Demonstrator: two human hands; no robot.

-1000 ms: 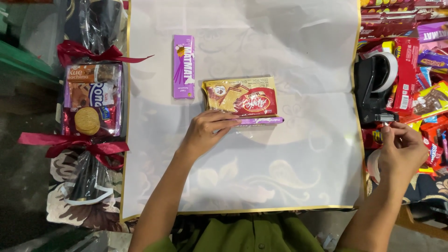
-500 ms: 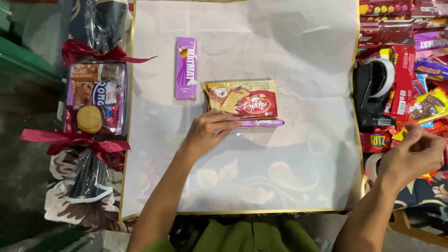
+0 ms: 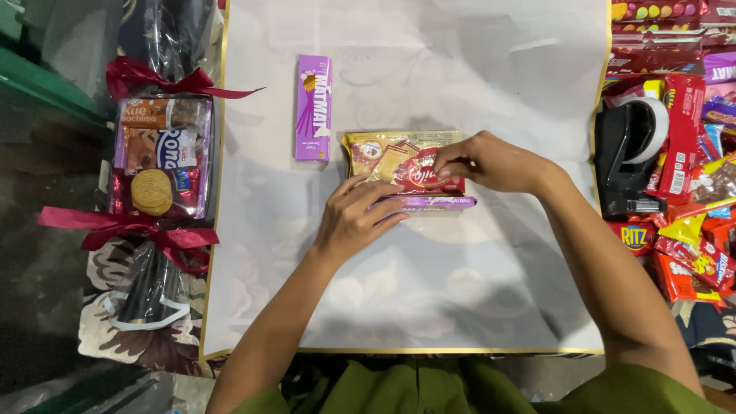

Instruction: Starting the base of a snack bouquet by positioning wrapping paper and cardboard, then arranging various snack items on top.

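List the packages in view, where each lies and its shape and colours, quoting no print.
Biscuit packet: sheet centre, under right hand; rectangular, gold and red.
Flat box: below it, by left hand; slim, purple.
Upright box: upper left; long, purple.
Wrapped hamper: far left; red ribbons.
Snack packets: right edge; mostly red.

Gold-red biscuit pack (image 3: 399, 159) centre, atop slim purple box (image 3: 429, 202); second purple box (image 3: 313, 107) left (upright).

The setting is a gift-hamper packing station. A large white patterned wrapping sheet with gold edging (image 3: 475, 307) covers the surface; a black tape dispenser (image 3: 625, 157), heaped red snack packets (image 3: 690, 199) and a finished cellophane-wrapped, red-ribboned parcel (image 3: 157, 161) flank it.
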